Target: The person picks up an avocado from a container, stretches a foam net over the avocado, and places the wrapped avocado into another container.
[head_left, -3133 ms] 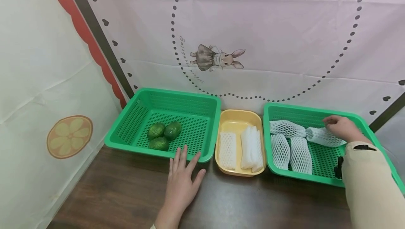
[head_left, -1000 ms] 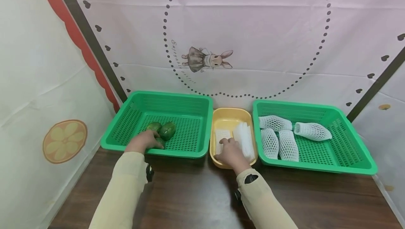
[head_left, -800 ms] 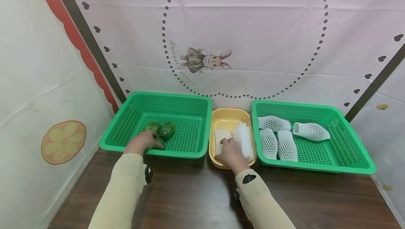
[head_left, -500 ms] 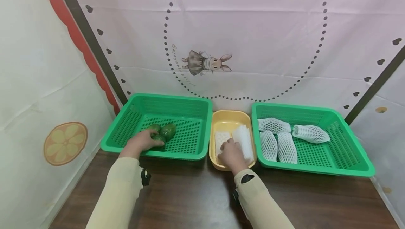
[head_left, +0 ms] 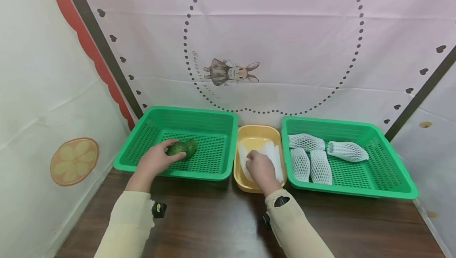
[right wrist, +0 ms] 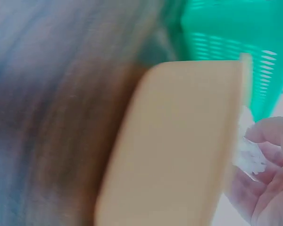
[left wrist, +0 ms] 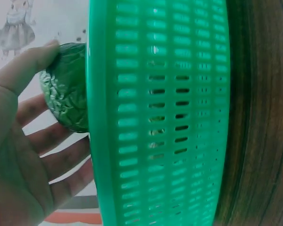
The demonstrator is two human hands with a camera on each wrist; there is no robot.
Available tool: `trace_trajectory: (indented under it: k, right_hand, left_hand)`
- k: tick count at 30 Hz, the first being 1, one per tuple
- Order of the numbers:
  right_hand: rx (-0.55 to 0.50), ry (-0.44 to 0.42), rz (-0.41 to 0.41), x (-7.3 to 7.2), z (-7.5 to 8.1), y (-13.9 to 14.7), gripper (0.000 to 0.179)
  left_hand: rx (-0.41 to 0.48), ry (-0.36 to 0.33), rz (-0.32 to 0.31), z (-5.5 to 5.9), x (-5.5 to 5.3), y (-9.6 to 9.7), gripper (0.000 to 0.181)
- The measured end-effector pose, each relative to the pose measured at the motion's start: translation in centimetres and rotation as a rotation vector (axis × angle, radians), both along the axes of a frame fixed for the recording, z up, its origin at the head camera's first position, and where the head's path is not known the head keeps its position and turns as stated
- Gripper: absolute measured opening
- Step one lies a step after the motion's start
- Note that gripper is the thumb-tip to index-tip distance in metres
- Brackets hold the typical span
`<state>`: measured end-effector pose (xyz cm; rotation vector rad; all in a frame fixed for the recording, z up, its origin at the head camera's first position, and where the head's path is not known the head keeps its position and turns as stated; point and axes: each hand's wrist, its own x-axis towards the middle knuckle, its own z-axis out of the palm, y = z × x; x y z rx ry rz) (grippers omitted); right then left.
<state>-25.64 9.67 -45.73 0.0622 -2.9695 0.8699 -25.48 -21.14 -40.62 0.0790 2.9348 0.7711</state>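
My left hand [head_left: 154,160] grips a dark green avocado [head_left: 176,148] between thumb and fingers, raised at the front of the left green basket [head_left: 217,176]. In the left wrist view the glossy, wrinkled avocado [left wrist: 66,94] shows above the basket rim, thumb on one side and fingers on the other. Another avocado [head_left: 191,146] lies just behind it; a third is hidden. My right hand [head_left: 262,170] pinches a white foam net sleeve [head_left: 244,156] over the yellow tray [head_left: 246,186]. In the right wrist view, part of the foam net [right wrist: 251,157] shows between thumb and fingers.
More folded foam net sleeves [head_left: 277,157] lie in the tray's right side. The right green basket [head_left: 377,192] holds several fruits in white foam nets [head_left: 320,167]. A printed cloth wall [head_left: 285,52] stands close behind, and brown wooden table [head_left: 213,222] lies in front.
My left hand has lifted one avocado from the group. My right hand, earlier over the right basket, moved to the yellow tray and now raises a foam net sleeve off its bottom.
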Motion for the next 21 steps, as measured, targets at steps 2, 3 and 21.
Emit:
trace_trajectory:
  k: [2, 3, 21]
  right_hand:
    - [-0.026, 0.013, -0.015, 0.3, 1.1, 0.0, 0.017]
    - [-0.043, 0.016, -0.028, 0.5, 1.5, 0.1, 0.019]
    - [-0.494, 0.014, -0.156, 5.3, 3.9, 5.8, 0.021]
  left_hand:
    - [0.005, 0.037, 0.002, 0.1, 0.4, 0.3, 0.081]
    - [0.012, 0.056, 0.000, 0.1, 0.6, 0.4, 0.082]
    - [0.301, 0.264, -0.078, -1.5, 3.1, 4.5, 0.061]
